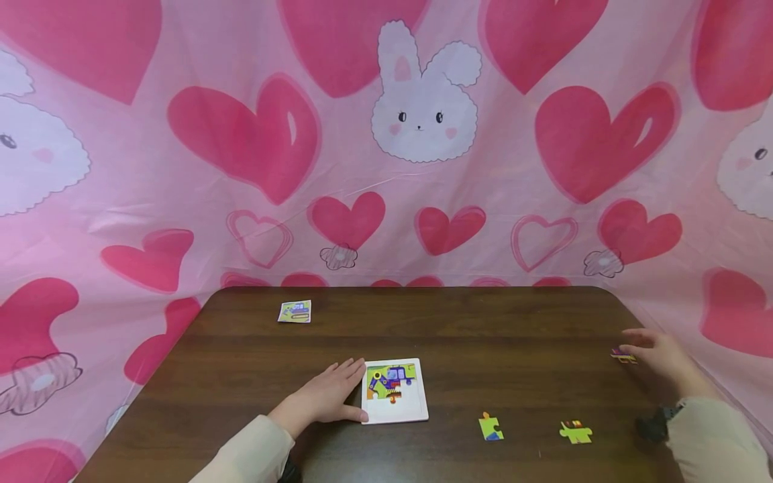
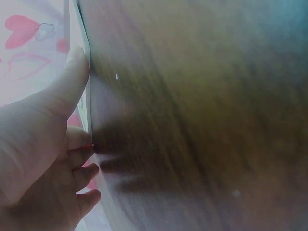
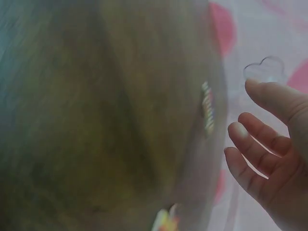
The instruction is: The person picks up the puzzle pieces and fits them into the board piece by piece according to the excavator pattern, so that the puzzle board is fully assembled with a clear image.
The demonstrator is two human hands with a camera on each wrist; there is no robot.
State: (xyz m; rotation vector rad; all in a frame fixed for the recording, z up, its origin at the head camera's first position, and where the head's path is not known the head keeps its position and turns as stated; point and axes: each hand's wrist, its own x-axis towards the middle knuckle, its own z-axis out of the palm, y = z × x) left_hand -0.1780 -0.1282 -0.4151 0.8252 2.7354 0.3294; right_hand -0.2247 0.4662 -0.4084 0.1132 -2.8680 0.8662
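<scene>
Can't tell from here if the R hand point(image 1: 661, 355) touches the far-R pc point(image 1: 625, 358); fingertips hide part of that pc, & its print's a blur in the R wrist view. Bottom pc point(image 3: 166, 222) there is blurred too, cut by the edge. Card point(image 1: 294, 312) at back: details too small. L wrist view gets the tray point(image 1: 401, 413) edge-on, face hidden. L sleeve point(image 1: 244, 456), R sleeve point(image 1: 718, 443) & table's point(image 1: 459, 335) near side run off the head view's bottom.

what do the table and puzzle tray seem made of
Table: probably wood or wood-look laminate with a slight sheen, given its dark streaked grain and soft reflections. Puzzle tray: perhaps painted wood or card, smooth white; its plain surface leaves that open.
</scene>
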